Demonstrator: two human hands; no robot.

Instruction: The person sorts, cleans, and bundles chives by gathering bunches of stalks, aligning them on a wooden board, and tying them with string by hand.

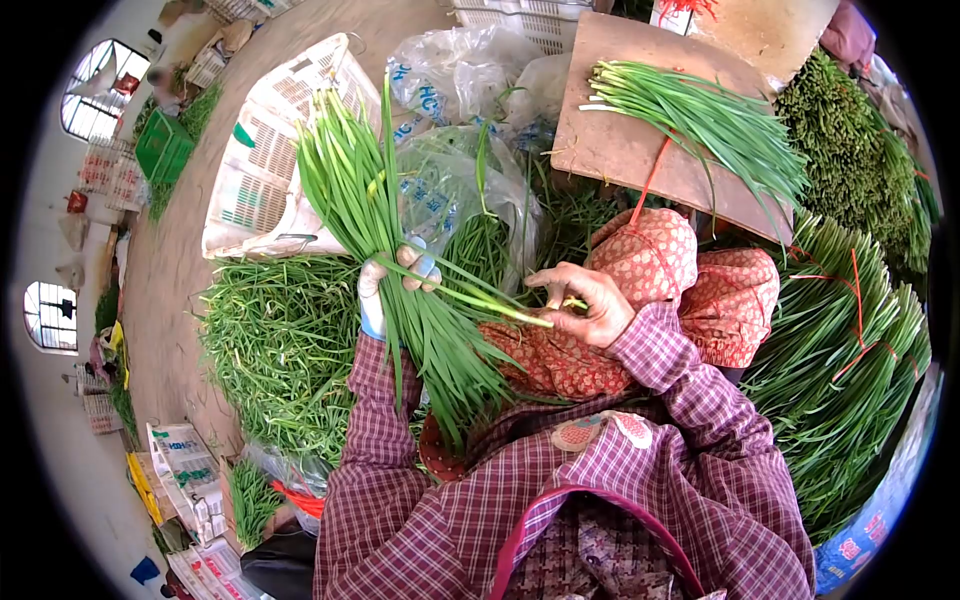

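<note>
My left hand [398, 275], in a pale glove with bluish fingertips, is closed around a thick bunch of garlic chives [345, 185]. Their pale stem ends point up and away, and the green leaves hang down toward my lap. My right hand [590, 305] is bare, its thumb and forefinger pinched at the pale end of a few chive stalks [490, 302] that stretch across from the bunch. Beyond my right hand, another bunch of chives [700, 120] lies on a brown board [615, 150].
Loose greens [275, 350] are heaped at my left, beside a white plastic crate [285, 130]. Clear plastic bags [460, 60] lie ahead. Large chive bundles with red ties [840, 350] stack at my right. A green crate [163, 148] stands farther off.
</note>
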